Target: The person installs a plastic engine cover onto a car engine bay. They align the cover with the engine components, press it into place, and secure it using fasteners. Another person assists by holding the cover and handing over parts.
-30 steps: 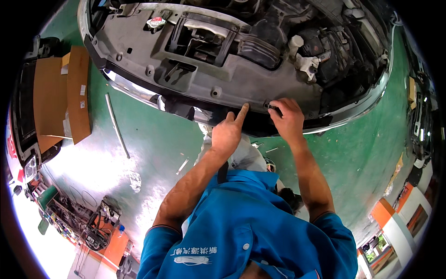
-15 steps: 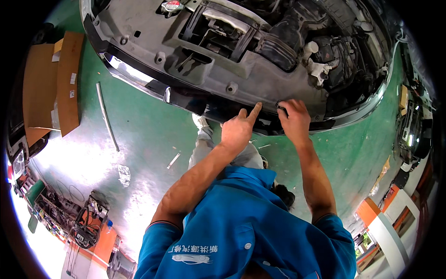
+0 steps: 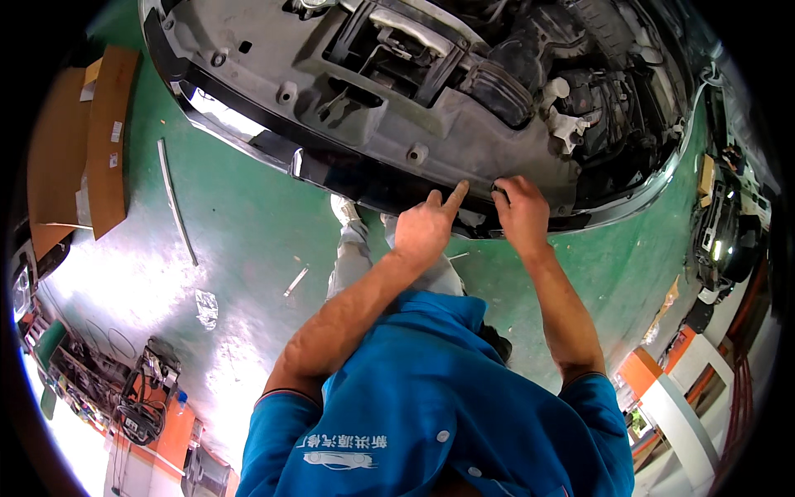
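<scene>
A grey plastic cover panel [image 3: 364, 137] spans the front of a car's engine bay, with a glossy black trim strip [image 3: 356, 178] along its near edge. My left hand [image 3: 424, 232] rests at this edge; its index finger stretches out and presses on the panel, its thumb stands apart, and it holds nothing. Just to the right, my right hand [image 3: 525, 214] is bent over the same edge with thumb and fingertips pinched together. Something small and dark shows at those fingertips, too hidden to name.
The engine bay holds a black air intake duct [image 3: 499, 93] and a white reservoir [image 3: 568, 128]. On the green floor lie a long pale strip [image 3: 175, 203] and crumpled clear plastic [image 3: 207, 309]. A cardboard box [image 3: 108, 149] stands at left, an orange workbench [image 3: 174, 431] at lower left.
The view has shifted slightly, so the floor things sit further left. Both hands keep their places at the panel edge, the right one still pinching.
</scene>
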Available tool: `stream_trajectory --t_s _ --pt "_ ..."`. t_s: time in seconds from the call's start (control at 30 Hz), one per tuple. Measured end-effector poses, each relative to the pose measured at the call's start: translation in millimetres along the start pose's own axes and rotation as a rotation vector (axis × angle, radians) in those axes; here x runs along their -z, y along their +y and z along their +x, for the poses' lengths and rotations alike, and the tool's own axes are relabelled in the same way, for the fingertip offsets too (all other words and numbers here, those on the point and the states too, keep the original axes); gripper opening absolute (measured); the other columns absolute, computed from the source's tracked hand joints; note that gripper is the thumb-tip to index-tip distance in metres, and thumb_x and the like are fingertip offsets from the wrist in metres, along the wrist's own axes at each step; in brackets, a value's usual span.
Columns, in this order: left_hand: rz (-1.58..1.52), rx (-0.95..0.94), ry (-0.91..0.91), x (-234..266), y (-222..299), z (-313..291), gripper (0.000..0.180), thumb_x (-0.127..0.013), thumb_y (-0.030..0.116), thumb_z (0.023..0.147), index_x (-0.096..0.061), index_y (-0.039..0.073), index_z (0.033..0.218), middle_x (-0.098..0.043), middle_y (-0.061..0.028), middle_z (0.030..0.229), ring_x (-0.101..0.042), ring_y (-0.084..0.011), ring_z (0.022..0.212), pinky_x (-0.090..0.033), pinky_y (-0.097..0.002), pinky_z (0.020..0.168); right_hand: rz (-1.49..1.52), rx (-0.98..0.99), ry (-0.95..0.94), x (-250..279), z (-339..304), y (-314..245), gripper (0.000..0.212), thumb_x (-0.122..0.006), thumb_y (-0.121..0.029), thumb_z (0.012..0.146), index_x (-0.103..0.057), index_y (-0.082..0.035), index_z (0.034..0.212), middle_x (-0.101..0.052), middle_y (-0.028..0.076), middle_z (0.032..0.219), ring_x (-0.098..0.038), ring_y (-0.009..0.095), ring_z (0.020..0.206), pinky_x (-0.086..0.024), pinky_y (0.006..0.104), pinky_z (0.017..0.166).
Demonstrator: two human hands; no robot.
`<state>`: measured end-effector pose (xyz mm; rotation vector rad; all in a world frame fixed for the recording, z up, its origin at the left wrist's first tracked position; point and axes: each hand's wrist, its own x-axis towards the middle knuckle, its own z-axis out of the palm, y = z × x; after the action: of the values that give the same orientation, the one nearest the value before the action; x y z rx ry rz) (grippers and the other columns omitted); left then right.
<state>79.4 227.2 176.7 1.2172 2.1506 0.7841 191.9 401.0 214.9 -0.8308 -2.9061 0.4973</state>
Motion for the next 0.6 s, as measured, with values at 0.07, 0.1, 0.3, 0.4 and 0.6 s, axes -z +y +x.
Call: stream_trajectory --t_s 0.07,0.1,0.3,0.4,0.6 --pt "-0.013 -0.001 0.007 1.7 -0.4 0.2 0.070 -0.060 0.002 0.084 -0.047 0.021 0.151 -0.056 -0.0130 0.087 -0.066 -0.0351 0.067 -0.055 -0.0463 0.057 0.061 -0.030 -0.029 2.6 2.3 -0.1 0.016 -0.076 -0.012 0.080 -0.069 -0.008 0.094 -0.065 0.008 0.091 -0.065 0.031 0.085 -0.053 0.0420 0.072" --pt "-0.021 -0.003 0.006 1.5 -0.5 -0.1 0.071 -0.059 0.002 0.084 -0.047 0.021 0.151 -0.056 -0.0131 0.087 -0.066 -0.0351 0.067 -0.055 -0.0462 0.057 0.076 -0.041 -0.059 8.0 5.1 -1.4 0.016 -0.076 -0.011 0.080 -0.069 -0.007 0.094 -0.065 0.008 0.090 -0.066 0.032 0.083 -0.053 0.0421 0.071" --pt "-0.065 0.009 0.013 1.1 -0.5 -1.1 0.075 -0.059 0.000 0.082 -0.046 0.023 0.152 -0.057 -0.0132 0.089 -0.066 -0.0344 0.068 -0.055 -0.0454 0.057 0.183 -0.116 -0.154 9.3 8.8 6.7 0.014 -0.076 -0.007 0.078 -0.069 -0.005 0.089 -0.067 0.010 0.085 -0.068 0.030 0.072 -0.054 0.0385 0.066" --pt "-0.071 0.023 0.001 1.6 -0.2 -0.5 0.075 -0.058 0.000 0.083 -0.045 0.023 0.152 -0.057 -0.0124 0.089 -0.067 -0.0334 0.070 -0.055 -0.0443 0.057 0.195 -0.116 -0.122 5.2 7.5 8.2 0.012 -0.077 -0.006 0.077 -0.069 -0.005 0.087 -0.068 0.010 0.082 -0.069 0.028 0.070 -0.053 0.0376 0.064" --pt "-0.078 0.013 0.023 -2.4 -1.6 -0.5 0.075 -0.058 0.001 0.082 -0.045 0.022 0.152 -0.057 -0.0112 0.089 -0.067 -0.0306 0.073 -0.057 -0.0415 0.059 0.292 -0.235 -0.062 1.5 0.7 3.0 0.011 -0.077 -0.004 0.079 -0.070 -0.003 0.088 -0.068 0.010 0.080 -0.069 0.021 0.066 -0.053 0.0343 0.062"
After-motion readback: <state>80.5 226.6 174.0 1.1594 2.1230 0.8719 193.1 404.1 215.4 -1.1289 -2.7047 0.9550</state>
